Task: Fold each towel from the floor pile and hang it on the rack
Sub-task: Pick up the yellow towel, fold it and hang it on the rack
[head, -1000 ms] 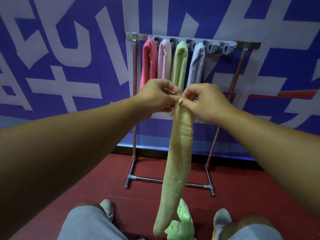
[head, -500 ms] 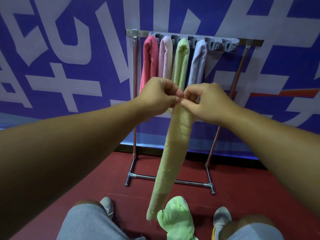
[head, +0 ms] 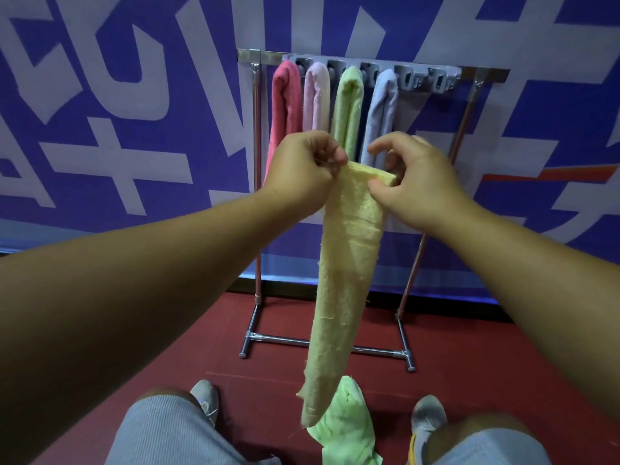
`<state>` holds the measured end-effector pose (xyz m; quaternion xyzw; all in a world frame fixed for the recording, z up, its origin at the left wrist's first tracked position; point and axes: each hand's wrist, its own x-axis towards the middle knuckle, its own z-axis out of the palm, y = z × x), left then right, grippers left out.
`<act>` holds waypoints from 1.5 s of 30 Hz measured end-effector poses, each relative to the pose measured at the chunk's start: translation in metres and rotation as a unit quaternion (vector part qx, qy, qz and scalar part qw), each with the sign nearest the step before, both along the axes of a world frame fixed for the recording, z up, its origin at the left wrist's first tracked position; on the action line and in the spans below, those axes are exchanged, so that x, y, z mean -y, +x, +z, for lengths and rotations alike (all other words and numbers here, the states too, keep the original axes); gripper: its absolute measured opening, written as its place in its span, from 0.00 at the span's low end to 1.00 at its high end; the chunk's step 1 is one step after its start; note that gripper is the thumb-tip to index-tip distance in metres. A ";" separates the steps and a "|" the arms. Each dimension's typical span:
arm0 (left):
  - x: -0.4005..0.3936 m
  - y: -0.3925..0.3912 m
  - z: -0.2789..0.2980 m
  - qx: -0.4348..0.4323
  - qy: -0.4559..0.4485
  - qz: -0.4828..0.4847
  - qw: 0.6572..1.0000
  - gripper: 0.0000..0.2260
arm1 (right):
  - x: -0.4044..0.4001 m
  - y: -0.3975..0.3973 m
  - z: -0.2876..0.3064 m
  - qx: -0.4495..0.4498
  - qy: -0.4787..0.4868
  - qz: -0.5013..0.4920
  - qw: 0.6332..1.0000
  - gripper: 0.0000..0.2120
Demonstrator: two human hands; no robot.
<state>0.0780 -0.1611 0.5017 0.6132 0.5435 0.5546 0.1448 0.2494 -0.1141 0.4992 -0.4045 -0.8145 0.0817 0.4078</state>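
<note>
A long yellow towel (head: pixel 342 283) hangs folded lengthwise in front of me. My left hand (head: pixel 302 169) pinches its top left corner and my right hand (head: pixel 416 176) pinches its top right corner, a short way apart. Behind them stands the metal rack (head: pixel 256 162) with a grey clip bar (head: pixel 419 77). A red towel (head: pixel 285 105), a pink towel (head: pixel 317 95), a green towel (head: pixel 349 105) and a lilac towel (head: pixel 382 109) hang from it. A light green towel (head: pixel 349 427) lies on the floor between my feet.
The rack's two right-hand clips (head: pixel 439 80) hold nothing. A blue and white banner wall (head: pixel 117 112) rises right behind the rack. The floor (head: pixel 503 364) is dark red. My knees and grey shoes (head: pixel 427 414) show at the bottom edge.
My hands have moved apart, spreading the yellow towel's top edge wider. The towel hangs a little flatter than before.
</note>
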 end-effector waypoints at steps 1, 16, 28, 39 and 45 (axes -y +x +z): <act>0.001 0.002 0.003 0.017 0.006 0.001 1.000 0.12 | 0.001 -0.003 -0.004 -0.037 -0.041 0.011 0.998 0.19; 0.002 0.006 -0.024 0.242 -0.094 -0.136 0.956 0.23 | 0.016 -0.033 0.008 -0.356 -0.201 0.046 0.912 0.06; 0.029 0.021 -0.213 0.135 -0.336 -0.107 0.926 0.08 | 0.000 -0.032 0.030 -0.418 -0.164 0.006 0.893 0.02; -0.020 0.000 -0.110 0.235 -0.291 -0.151 0.915 0.12 | -0.043 -0.003 -0.024 -0.204 -0.166 -0.189 0.946 0.31; -0.050 0.002 -0.032 0.197 -0.370 -0.220 0.881 0.15 | -0.031 -0.018 -0.031 -0.205 -0.367 0.111 0.900 0.15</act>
